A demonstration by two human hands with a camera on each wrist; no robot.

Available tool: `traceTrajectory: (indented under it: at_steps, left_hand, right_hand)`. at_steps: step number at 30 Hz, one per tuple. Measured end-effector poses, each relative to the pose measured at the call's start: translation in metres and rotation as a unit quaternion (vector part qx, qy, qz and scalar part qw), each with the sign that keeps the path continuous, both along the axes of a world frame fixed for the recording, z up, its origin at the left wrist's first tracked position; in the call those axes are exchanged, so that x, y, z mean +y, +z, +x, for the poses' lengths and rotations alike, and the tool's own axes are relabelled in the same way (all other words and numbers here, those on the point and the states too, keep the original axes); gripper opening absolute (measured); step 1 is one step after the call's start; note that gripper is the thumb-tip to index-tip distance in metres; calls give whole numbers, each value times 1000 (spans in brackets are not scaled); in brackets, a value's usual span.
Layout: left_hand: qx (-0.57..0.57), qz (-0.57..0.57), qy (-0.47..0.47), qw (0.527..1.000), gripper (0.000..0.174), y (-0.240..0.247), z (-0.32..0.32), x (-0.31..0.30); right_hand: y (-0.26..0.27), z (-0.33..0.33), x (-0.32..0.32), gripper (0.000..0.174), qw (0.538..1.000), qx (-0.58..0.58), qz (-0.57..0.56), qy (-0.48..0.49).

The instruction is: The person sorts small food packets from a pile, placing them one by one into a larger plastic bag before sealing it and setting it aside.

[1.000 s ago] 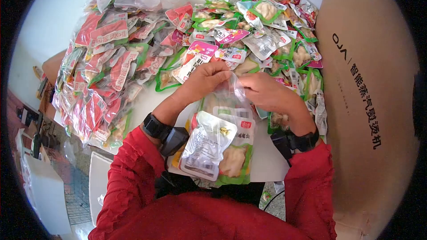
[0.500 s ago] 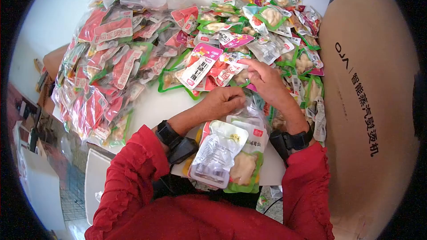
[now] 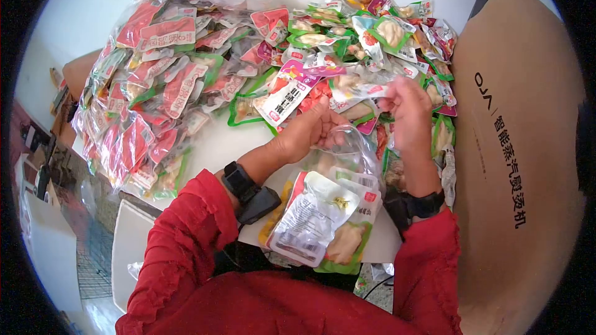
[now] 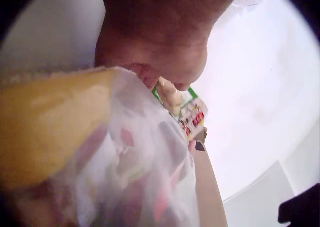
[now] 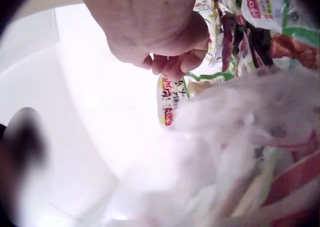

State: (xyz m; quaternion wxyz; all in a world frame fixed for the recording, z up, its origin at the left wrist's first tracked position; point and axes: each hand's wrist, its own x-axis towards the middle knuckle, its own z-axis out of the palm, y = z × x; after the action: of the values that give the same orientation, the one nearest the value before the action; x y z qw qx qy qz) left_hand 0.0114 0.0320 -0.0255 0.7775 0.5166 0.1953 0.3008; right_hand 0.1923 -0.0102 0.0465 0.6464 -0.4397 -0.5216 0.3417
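Observation:
Curled fingers of the left hand (image 3: 308,133) hold the rim of a clear plastic bag (image 3: 363,149), whose upper part stands spread. Inside the bag lie flat food packets, among them a silver-white one (image 3: 310,220) and a green-edged one (image 3: 347,242). Up and to the right, the right hand (image 3: 411,111) pinches a small packet (image 3: 360,89) by its end, above the loose pile. Below the fingers of the right hand (image 5: 155,32), a packet with red print (image 5: 171,102) shows in the right wrist view. The left hand (image 4: 155,42) appears above blurred plastic in its wrist view.
A large clear sack (image 3: 118,130) full of red-labelled packets fills the table's left side. Loose packets (image 3: 391,31) are heaped at the back right, beside a tall cardboard box (image 3: 515,124). The white table's (image 3: 208,149) front edge runs close to the body.
The right hand let go of the bag, reached to the pile and has drawn back rightward with a packet. The left hand's fingers have turned upward, and the bag's mouth is wider.

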Motion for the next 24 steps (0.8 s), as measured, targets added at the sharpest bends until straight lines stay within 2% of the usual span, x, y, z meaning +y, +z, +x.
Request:
traceTrajectory:
  at_steps: [2, 3, 5, 7, 8, 9, 10, 12, 16, 18, 19, 21, 24]
  left_hand:
    - [-12, -115, -33, 993, 62, 10, 0, -3]
    - [-12, -115, -33, 993, 62, 17, 0, -7]
    - [-80, -115, -46, 989, 49, 27, -1, -16]
    - [-66, -72, -28, 995, 45, 11, 3, -12]
    - [-53, -28, -9, 998, 44, 4, 5, -9]
    - [-67, -67, -8, 995, 46, 5, 5, -10]
    - [-67, -67, -8, 995, 46, 5, 5, -10]
    - [-68, -46, 42, 996, 38, 6, 5, -11]
    - [-50, -64, 103, 991, 29, 7, 2, -12]
    - [-83, -57, 127, 987, 26, 4, 2, -11]
    - [-82, -56, 127, 987, 26, 4, 3, -11]
    - [-110, -63, 157, 979, 30, 3, 4, -11]
    - [-82, -51, 119, 988, 32, -2, -1, -5]
  right_hand:
    - [4, 7, 0, 26, 985, 156, 28, 68]
    - [6, 9, 2, 27, 979, 174, 42, 100]
    - [6, 8, -1, 27, 979, 161, 17, 128]
    - [4, 4, -4, 27, 977, 148, -9, 155]
    - [0, 2, -2, 26, 984, 91, -44, 144]
    - [-2, 0, -1, 25, 988, 33, -79, 132]
    - [-3, -3, -1, 25, 988, 33, -79, 132]
    - [-2, -7, -1, 19, 998, -60, 10, 29]
    - [4, -1, 1, 22, 992, -102, 66, -34]
    - [10, -2, -5, 32, 997, -36, -55, 43]
    - [6, -2, -5, 32, 997, -35, -54, 42]
    - [-7, -3, -1, 37, 977, -26, -132, 168]
    - [-13, -3, 4, 41, 975, 15, -97, 198]
